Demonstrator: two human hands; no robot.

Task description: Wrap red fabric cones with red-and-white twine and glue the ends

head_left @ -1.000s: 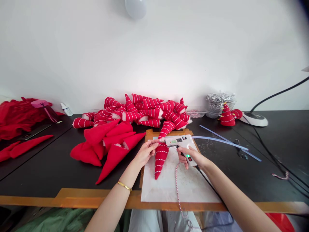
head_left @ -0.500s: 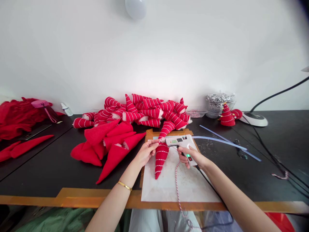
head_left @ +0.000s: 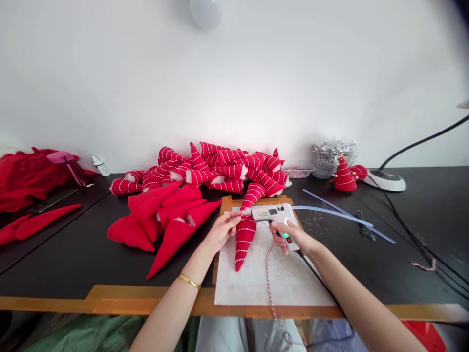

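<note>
A white glue gun (head_left: 273,213) is in my right hand (head_left: 293,236), its fingers wrapped round the handle, where a green light shows. Its nozzle points left and meets the fingertips of my left hand (head_left: 224,230), which are pinched together; what they hold is too small to make out. Under the nozzle lies a red cone (head_left: 246,237) wound with white twisted cord, its tip toward me, on a white sheet (head_left: 282,281). A red-and-white string (head_left: 269,276) hangs from near the gun over the table edge. A clear glue stick (head_left: 330,210) sticks out behind the gun.
Striped cones (head_left: 227,168) are heaped at the back. Plain red cones (head_left: 172,215) lie left of the sheet, red fabric (head_left: 29,176) farther left. At right are a tub of silver trim (head_left: 331,154), a decorated cone (head_left: 344,175), a lamp base (head_left: 388,181), scissors (head_left: 364,227) and cables.
</note>
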